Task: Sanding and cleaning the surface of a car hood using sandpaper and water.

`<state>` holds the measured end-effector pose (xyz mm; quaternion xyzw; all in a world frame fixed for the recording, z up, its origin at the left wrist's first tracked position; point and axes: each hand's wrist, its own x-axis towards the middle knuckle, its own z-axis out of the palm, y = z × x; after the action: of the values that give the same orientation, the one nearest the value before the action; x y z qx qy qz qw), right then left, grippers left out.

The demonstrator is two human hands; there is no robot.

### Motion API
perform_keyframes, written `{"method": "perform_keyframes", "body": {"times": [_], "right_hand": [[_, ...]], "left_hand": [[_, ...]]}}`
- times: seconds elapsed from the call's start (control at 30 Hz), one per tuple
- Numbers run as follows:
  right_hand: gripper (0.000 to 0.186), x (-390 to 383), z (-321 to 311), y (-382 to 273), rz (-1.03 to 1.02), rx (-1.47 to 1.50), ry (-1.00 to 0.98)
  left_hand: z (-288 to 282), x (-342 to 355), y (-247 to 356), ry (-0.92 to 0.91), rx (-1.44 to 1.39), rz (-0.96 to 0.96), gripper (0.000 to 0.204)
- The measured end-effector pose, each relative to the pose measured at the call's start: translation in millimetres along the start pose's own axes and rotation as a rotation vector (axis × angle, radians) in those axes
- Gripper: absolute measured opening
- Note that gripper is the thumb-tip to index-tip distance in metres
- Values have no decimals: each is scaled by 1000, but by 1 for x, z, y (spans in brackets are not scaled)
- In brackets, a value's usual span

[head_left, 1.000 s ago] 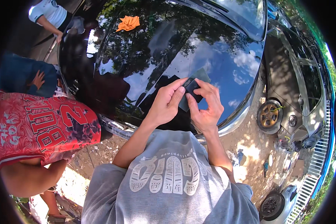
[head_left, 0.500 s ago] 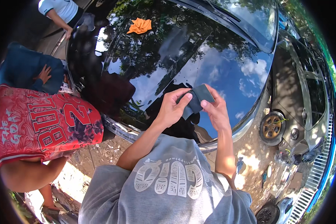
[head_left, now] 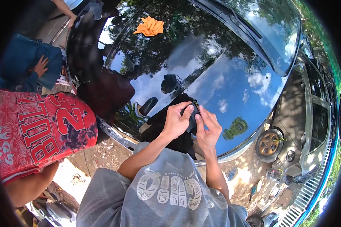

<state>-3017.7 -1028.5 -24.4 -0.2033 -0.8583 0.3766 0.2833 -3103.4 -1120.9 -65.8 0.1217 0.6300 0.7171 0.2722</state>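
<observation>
At far left, have a co-worker in a red sleeveless jersey close by, with a second person's hand lying against dark teal clothing. Farther right, see an orange cloth crumpled on the glossy black car hood, unchanged in shape but further right in view than half a second ago. Nearer the middle, notice a dark rounded reflection newly showing on the hood. Below it, grip one side of a dark folded sheet between thumb and bent fingers of the left hand. Pinch the other side with the right hand, closer to its partner than before. Had the sheet spread into two wide panels; now have it closed up narrow above the hood's near part. Cannot tell of any contact there. At right, see a parked car with a gold-coloured wheel.
</observation>
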Motion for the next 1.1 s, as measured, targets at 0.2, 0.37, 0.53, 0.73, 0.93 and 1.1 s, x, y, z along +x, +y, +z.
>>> {"method": "perform_keyframes", "body": {"times": [0.2, 0.37, 0.53, 0.73, 0.93, 1.1], "right_hand": [[30, 10, 3, 14, -41, -94, -102], [50, 23, 0, 15, -134, -205, -221], [94, 36, -9, 16, -278, -219, -476], [79, 39, -21, 20, -355, -252, -552], [35, 25, -24, 10, -193, -63, -285], [22, 5, -19, -3, 35, 218, -103]], "left_hand": [[8, 23, 0, -1, -238, -170, 21], [-2, 36, 8, -75, -627, -450, 25], [-16, 39, 17, -133, -247, -437, 28], [-26, 35, 20, -230, -577, -581, 33], [-29, 26, 18, -393, -848, -632, 38], [-26, 1, 25, -415, -613, -414, 44]]}}
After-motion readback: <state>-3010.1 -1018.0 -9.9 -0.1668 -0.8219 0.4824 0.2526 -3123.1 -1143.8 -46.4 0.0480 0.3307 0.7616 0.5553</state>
